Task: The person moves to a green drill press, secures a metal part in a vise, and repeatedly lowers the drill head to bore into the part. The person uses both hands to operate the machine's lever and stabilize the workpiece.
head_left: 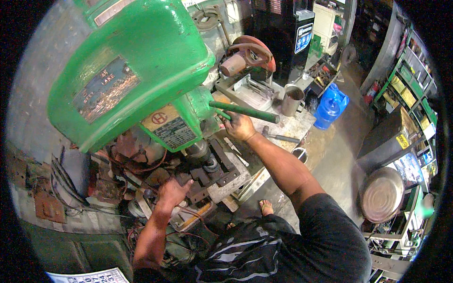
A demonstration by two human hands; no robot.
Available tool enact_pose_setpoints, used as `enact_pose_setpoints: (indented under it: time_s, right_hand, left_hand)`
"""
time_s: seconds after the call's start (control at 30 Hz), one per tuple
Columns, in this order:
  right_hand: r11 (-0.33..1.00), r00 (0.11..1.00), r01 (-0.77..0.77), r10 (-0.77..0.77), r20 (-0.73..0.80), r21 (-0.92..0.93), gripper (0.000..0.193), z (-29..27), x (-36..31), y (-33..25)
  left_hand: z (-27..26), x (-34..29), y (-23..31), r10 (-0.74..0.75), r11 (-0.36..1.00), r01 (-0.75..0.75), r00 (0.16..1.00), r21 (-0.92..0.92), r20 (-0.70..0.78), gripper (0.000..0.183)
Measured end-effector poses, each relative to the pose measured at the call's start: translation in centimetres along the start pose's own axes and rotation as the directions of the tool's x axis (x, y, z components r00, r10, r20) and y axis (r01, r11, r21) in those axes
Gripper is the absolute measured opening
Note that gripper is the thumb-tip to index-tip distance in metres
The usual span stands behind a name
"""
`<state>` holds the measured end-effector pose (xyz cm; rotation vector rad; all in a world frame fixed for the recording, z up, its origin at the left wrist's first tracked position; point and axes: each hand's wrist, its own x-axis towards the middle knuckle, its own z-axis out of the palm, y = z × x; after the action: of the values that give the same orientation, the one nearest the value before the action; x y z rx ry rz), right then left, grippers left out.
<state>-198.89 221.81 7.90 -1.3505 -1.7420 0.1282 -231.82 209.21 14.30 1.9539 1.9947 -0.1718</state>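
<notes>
Drill press (pixel 137 70): green, worn paint, rusty.

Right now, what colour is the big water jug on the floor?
Blue: the water jug shows in the head view, upper right.

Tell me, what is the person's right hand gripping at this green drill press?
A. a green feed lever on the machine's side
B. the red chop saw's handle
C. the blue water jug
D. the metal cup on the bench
A: the right hand is closed round a green feed lever on the side of the green drill press, while the left hand rests down at the vise under the spindle.
</notes>
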Motion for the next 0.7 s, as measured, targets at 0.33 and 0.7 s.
enact_pose_setpoints:
  time_s: [0.33,0.7]
  right_hand:
    - [0.999,0.998,0.052,-0.052,-0.024,0.005,0.033,-0.7,0.4,-0.6]
    - [0.991,0.980,0.133,-0.134,-0.149,-0.013,0.017,-1.2,0.5,-1.6]
  left_hand:
    - [0.2,-0.1,0.2,-0.005,1.000,0.005,1.000,0.008,-0.011,0.073]
    - [-0.8,-0.8,0.8,0.017,0.999,-0.016,1.000,-0.036,0.026,0.070]
